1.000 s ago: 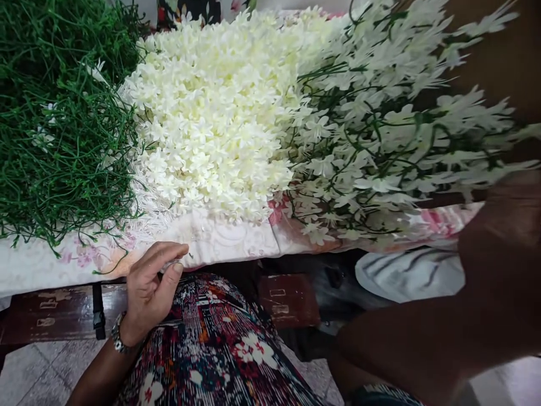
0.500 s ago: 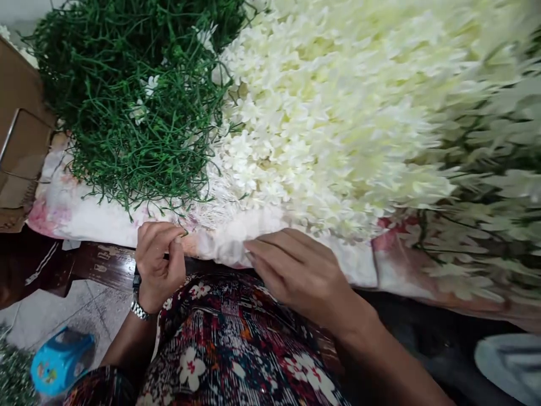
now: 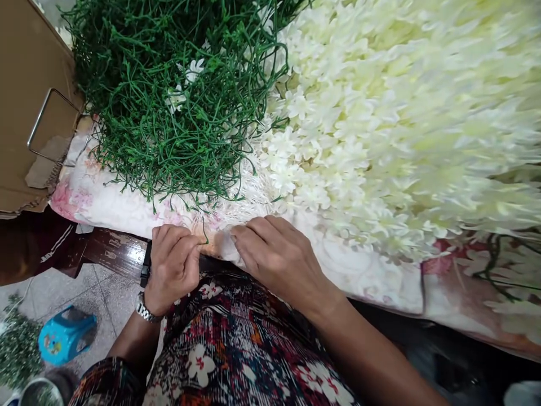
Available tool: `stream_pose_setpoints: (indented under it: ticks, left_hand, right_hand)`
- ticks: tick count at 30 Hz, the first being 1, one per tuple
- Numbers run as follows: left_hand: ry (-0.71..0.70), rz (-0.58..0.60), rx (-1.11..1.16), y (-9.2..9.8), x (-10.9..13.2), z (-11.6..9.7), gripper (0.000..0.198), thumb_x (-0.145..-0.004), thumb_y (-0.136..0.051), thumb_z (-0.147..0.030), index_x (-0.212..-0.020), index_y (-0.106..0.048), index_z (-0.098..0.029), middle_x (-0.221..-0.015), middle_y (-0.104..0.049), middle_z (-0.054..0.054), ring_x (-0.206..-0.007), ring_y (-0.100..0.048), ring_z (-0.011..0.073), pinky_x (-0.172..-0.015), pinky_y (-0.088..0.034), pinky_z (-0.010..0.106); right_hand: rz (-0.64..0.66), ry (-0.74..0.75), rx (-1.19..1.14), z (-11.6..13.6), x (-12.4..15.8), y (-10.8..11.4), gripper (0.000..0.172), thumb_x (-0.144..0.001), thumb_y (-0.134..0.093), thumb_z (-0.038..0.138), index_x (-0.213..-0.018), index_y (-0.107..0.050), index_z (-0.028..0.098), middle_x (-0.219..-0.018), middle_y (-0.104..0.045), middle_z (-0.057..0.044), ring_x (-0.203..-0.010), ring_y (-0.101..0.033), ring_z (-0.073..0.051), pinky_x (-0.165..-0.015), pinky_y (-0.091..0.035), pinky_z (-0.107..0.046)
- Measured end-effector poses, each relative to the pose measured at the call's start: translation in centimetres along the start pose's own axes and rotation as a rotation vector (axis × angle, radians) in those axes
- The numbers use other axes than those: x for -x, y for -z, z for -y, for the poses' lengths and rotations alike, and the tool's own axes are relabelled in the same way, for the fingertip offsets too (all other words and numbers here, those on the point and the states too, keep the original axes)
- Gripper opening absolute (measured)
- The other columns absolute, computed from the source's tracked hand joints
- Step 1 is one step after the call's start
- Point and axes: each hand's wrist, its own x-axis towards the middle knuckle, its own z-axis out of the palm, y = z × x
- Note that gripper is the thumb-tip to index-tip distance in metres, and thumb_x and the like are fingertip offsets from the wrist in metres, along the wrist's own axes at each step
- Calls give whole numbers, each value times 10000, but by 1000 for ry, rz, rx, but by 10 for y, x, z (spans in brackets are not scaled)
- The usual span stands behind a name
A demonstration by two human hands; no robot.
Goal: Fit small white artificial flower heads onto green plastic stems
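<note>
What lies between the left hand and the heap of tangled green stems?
In the head view: a strip of white, pink-printed cloth, with one thin green stem over it at that hand.

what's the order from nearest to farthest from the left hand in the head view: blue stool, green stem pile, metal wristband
1. metal wristband: on the left hand side's wrist
2. green stem pile: beyond it
3. blue stool: lower left, on the floor
</note>
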Motion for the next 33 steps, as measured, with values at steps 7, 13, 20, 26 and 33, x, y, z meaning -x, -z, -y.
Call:
stream_pose_setpoints:
  ticks: [7,13,20,26,33]
  left_hand:
    - [-235,-4,15,6,4,-16,127,-654,-533,-66,-757,-541,-140,-720,-580,27,-722,-500,156,-682,-356,338]
    - [-377,-169,-38,-8,3,-29,161,-659,-517,-79,-793,-568,-151,-815,-574,41,-815,-489,175,-787,-355,398]
    - [-66,-459,454,-16,15,-36,254,-672,-554,-145,-921,-516,-179,-812,-436,27,-746,-464,148,-654,-429,309]
    - [438,192,1223,-21,3,-52,374,-761,-497,-364,-1073,-489,-160,-1015,-494,108,-921,-502,196,-825,-424,347]
    - [653,162,1451,-21,-19,-61,88,-737,-541,-208,-761,-621,-181,-882,-599,54,-915,-535,174,-886,-389,353]
  right_hand:
    - [-59,-147,-532,11,9,8,181,-776,-482,158,-947,-535,127,-743,-575,-35,-670,-525,-98,-623,-447,-224]
    - [-36,-448,-911,21,20,9,238,-775,-466,169,-1012,-496,185,-664,-529,35,-521,-472,-45,-474,-404,-159]
    - [-235,-550,-859,17,35,9,137,-737,-511,128,-853,-547,190,-666,-562,28,-548,-498,-51,-492,-407,-154]
    - [-282,-370,-877,18,32,10,112,-731,-484,83,-794,-529,165,-649,-534,21,-558,-495,-55,-505,-417,-168]
    - [-265,-118,-671,20,24,6,108,-749,-440,66,-765,-535,115,-621,-540,-16,-586,-490,-73,-547,-440,-191]
